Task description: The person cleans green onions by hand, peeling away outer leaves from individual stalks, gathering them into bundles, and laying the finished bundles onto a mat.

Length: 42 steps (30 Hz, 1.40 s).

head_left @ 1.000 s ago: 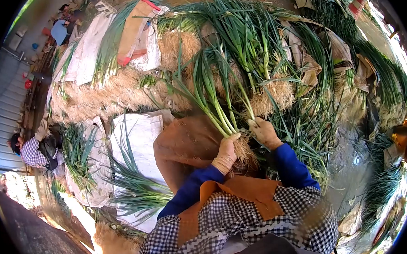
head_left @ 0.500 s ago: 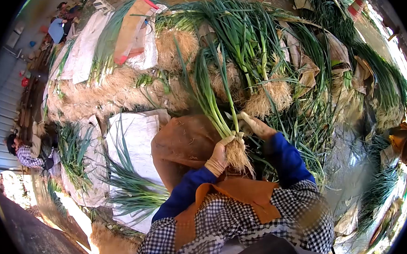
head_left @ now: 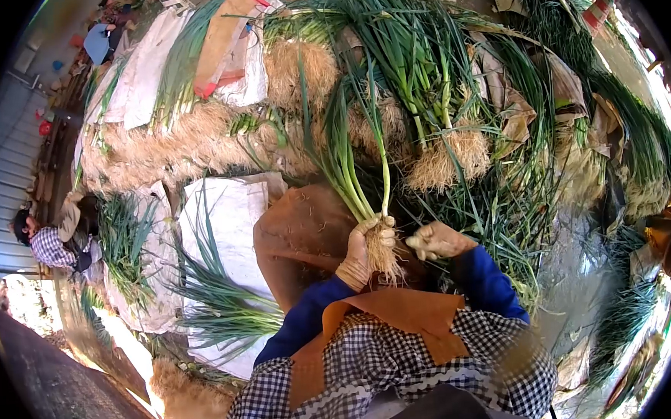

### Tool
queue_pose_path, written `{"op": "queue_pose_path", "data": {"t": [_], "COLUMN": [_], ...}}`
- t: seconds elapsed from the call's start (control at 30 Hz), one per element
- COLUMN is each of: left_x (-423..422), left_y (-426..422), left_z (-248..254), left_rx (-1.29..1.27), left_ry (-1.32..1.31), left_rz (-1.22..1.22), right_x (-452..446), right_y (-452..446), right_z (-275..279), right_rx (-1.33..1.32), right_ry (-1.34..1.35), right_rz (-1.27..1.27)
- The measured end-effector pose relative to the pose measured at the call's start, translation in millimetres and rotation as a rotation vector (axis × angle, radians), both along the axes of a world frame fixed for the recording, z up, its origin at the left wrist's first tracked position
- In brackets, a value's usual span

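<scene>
At the middle of the view, the person's left hand (head_left: pixel 360 252) is clamped around a bunch of green onions (head_left: pixel 347 179), gripping it low, where the stalks meet the roots (head_left: pixel 385 262). The leaves stretch away from that grip toward 11 and 12 o'clock, while the pale, stringy roots hang from the fist toward 5 o'clock. One stalk (head_left: pixel 386 177) stands a little apart from the others, running up from the same fist toward 12 o'clock. The right hand (head_left: pixel 439 241) is at 3 o'clock from the left, just beside the roots; its fingers are curled in, and one cannot tell whether anything lies inside them.

Brown cloth (head_left: pixel 302 225) covers the person's knee at 10 o'clock from the left hand. Farther out, toward 8 o'clock, another bunch (head_left: pixel 238 309) lies on a white sack (head_left: pixel 231 204), its leaves pointing to 10 o'clock. At 1 o'clock from the hands, a thick clump (head_left: pixel 449 153) lies with its roots turned toward the person, and loose leaves (head_left: pixel 498 226) are heaped between 2 and 3 o'clock from the right hand. A long row of roots (head_left: pixel 186 148) runs out toward 10 o'clock. At 9 o'clock, near the edge of the view, a co-worker (head_left: pixel 52 246) in a checked top is beside another pile of leaves (head_left: pixel 127 249); a second person (head_left: pixel 98 43), in blue, is well apart at 10 o'clock
</scene>
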State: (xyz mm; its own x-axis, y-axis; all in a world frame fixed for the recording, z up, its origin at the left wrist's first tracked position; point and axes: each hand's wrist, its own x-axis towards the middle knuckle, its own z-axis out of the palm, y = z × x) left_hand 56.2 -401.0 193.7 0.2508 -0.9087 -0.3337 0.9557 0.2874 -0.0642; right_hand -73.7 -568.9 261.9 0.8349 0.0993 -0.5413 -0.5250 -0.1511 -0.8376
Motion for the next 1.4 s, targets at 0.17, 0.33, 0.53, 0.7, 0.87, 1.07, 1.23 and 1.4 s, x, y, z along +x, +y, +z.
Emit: {"op": "queue_pose_path", "data": {"t": [0.17,0.33,0.53,0.7,0.87,1.07,1.23,1.4], "left_x": [-5,-1,-1,-6,-20,-11,-7,-2], "left_y": [-3,1,-20,-17,-11,-8,-8,-6], "left_z": [-1,49,18,-13,11,0,1,-12], "left_rx": [-0.138,-0.405,-0.003,0.188,0.377,0.100,0.130,0.117], "left_ry": [0.055,-0.020,-0.341,-0.299,-0.432,-0.264,-0.188,-0.156], "left_rz": [-0.136,-0.120,-0.013,-0.036,-0.224,-0.061,-0.178,-0.116], "right_x": [23,125,155,97,68,100,119,34], "right_y": [-22,-64,-106,-48,-13,-43,-31,0], "right_z": [-44,-3,-30,-3,-29,-60,-89,-32], "right_rx": [-0.145,-1.241,-1.415,-0.687,-0.680,-0.182,-0.069,-0.549], "right_ry": [-0.173,-0.190,0.165,-0.029,-0.144,-0.161,-0.212,0.075], "right_rz": [-0.617,-0.655,-0.262,-0.164,-0.125,-0.952,-0.614,-0.228]}}
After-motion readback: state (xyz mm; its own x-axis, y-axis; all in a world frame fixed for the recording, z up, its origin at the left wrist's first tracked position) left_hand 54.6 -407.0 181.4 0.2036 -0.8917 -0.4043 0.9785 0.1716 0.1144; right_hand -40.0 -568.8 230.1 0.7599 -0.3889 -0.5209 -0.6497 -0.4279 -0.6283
